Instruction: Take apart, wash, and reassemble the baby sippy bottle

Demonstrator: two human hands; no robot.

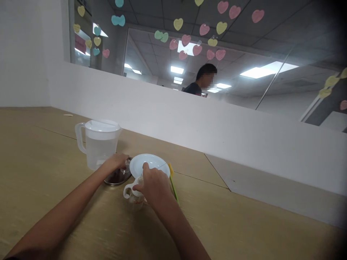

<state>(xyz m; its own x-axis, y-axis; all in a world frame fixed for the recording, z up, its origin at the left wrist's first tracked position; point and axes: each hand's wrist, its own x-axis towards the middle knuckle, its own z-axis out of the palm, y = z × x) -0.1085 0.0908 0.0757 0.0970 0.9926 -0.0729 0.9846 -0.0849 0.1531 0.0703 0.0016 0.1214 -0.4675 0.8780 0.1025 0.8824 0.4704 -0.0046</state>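
My left hand (119, 161) reaches over a round, dark, shiny dish-like thing with a metal rim (116, 179). Its fingers close on a small clear piece (127, 167) whose kind I cannot make out. My right hand (155, 182) is closed at the top of a small clear container with a white top and curved white handle (132, 189), thumb against the white part. Much of the container is hidden by this hand. Just behind it lies a white bowl (149, 159). To the right is a slim tool with a yellow head and green handle (174, 184), partly covered by my wrist.
A clear pitcher with a white lid (101, 144) stands left of the bowl, close to my left hand. The wooden table (67, 216) meets a low white wall (162, 119). Above that, a glass pane carries heart-shaped notes (186, 39); a person (195, 86) shows in it.
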